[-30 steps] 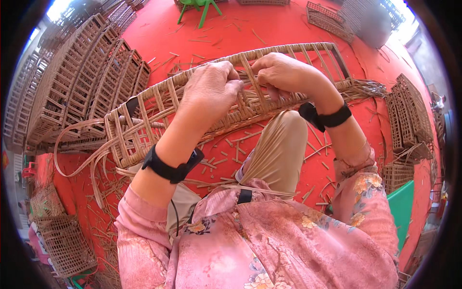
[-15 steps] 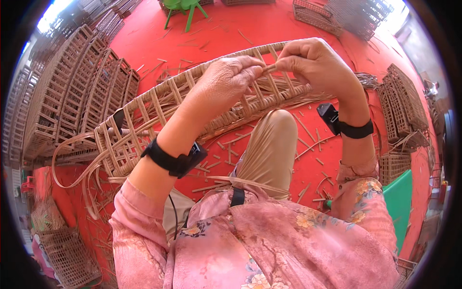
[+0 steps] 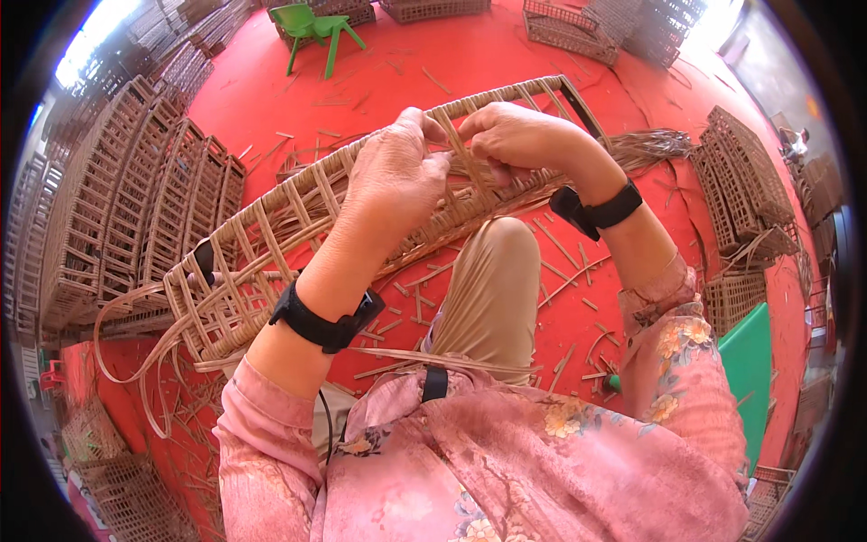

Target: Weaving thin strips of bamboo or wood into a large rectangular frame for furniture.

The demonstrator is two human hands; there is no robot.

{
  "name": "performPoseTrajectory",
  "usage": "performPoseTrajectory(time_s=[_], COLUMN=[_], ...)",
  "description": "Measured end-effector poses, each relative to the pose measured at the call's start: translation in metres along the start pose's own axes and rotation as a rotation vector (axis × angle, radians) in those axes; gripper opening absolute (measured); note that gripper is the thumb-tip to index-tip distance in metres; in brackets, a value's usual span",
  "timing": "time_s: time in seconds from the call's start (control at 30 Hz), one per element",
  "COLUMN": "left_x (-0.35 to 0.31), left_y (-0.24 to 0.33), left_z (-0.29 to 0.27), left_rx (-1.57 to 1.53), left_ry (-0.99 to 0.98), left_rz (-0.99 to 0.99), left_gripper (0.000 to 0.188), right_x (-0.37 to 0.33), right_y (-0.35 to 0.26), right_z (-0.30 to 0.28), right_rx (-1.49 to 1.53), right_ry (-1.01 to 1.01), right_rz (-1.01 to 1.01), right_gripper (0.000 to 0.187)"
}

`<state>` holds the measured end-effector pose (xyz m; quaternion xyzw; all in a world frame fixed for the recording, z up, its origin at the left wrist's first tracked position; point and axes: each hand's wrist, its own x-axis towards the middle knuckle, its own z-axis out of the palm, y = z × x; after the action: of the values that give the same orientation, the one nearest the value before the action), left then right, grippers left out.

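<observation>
Long, light-brown basket of woven flat strips (image 3: 462,210) slanted, full of gaps, from nine o'clock to nearly two o'clock. Bare left hand (image 3: 395,176) and bare right hand (image 3: 524,142) curled beside one upright tan strip (image 3: 470,161); I couldn't tell whether either pinched it.

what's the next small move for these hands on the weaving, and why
Perhaps the right hand should press the upright strip snug while the left hand steadies the woven frame: both hands flank that strip just below the upper rim. What their fingertips pinch isn't clear.
</observation>
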<state>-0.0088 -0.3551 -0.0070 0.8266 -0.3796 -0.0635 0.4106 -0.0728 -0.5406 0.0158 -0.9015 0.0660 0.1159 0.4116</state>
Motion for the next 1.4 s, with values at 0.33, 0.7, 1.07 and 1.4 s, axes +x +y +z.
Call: performPoseTrajectory(time_s=[0.33, 0.7, 1.07, 1.4], left_x=[-0.005, 0.041, 0.078, 0.075], left_y=[0.01, 0.035, 0.045, 0.04], left_z=[0.01, 0.018, 0.033, 0.044], left_rx=[0.195, -0.458, 0.299, 0.386], left_ry=[0.019, -0.279, -0.274, -0.227], left_rz=[0.144, -0.009, -0.017, 0.152], left_gripper=[0.022, 0.022, 0.016, 0.024], right_x=[-0.019, -0.054, -0.004, -0.026], right_y=[0.024, 0.025, 0.053, 0.053], right_z=[-0.015, -0.056, -0.048, -0.061], right_rx=[0.161, 0.197, 0.117, -0.08], right_ry=[0.026, 0.371, 0.149, 0.181], right_rz=[-0.047, -0.146, 0.073, 0.045], right_gripper=[0.02, 0.024, 0.024, 0.02])
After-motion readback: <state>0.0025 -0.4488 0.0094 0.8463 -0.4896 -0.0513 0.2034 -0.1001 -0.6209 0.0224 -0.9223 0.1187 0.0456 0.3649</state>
